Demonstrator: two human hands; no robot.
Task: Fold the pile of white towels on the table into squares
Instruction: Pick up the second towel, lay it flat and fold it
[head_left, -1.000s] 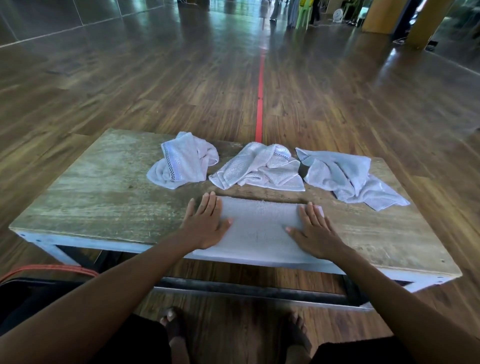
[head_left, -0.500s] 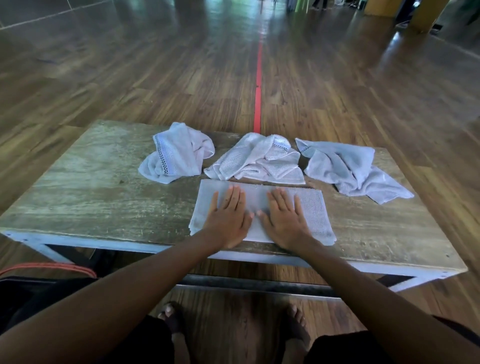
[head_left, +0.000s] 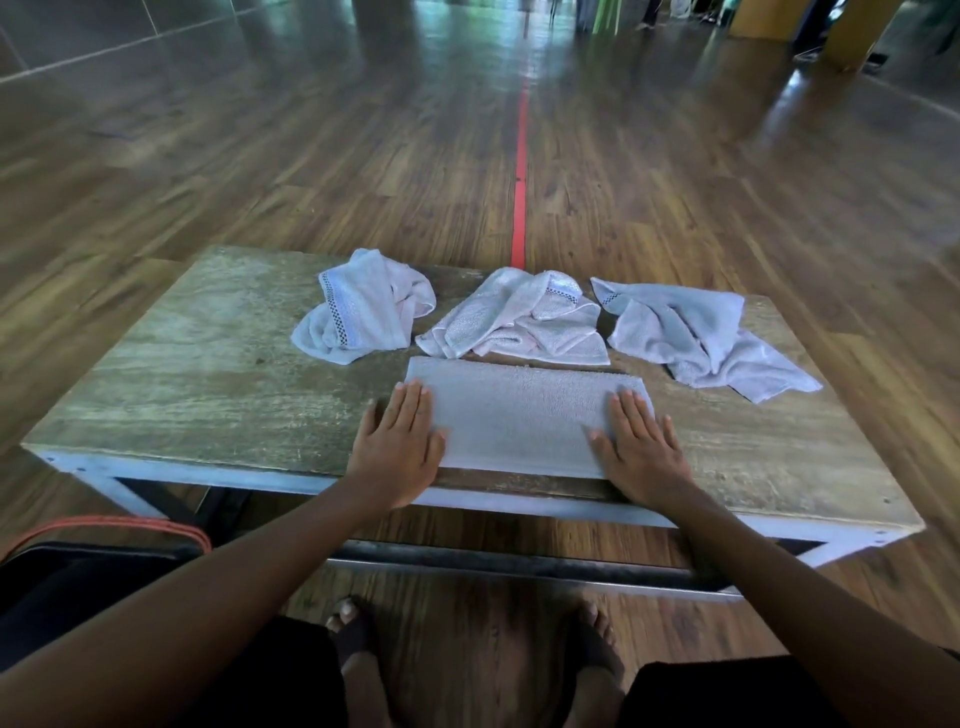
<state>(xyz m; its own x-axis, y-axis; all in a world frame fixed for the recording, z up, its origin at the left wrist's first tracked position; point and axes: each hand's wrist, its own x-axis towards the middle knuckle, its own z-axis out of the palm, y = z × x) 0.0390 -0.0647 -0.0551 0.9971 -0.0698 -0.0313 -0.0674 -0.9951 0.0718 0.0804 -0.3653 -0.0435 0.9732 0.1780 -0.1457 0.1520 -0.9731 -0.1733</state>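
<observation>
A wide room with a glossy wooden floor (head_left: 260, 182) and a red line (head_left: 521, 171) running away down its middle; close by stands a low, worn wooden surface (head_left: 208, 374) on a pale metal frame. At the middle of its near edge lies a folded towel (head_left: 519, 421), a long flat band running left to right. The left hand (head_left: 400, 449) lies flat on its left end and the right hand (head_left: 639, 449) flat on its right end. Both palms are down with the fingers straight, pressing and grasping nothing, and each hand spills partly onto the bare wood beside the cloth.

Behind the band, three more towels lie in a row: a crumpled towel on the left (head_left: 363, 312), a middle towel (head_left: 519, 322) just beyond the band's far edge, and a right towel (head_left: 696, 332).

The cloth looks light, soft and limp. It should sag when lifted and keep a crease only if pressed flat, while the rough wood probably keeps it from sliding. The sensible hold is a pinch at the two corners of one short end, bringing that end over to meet the other.
</observation>
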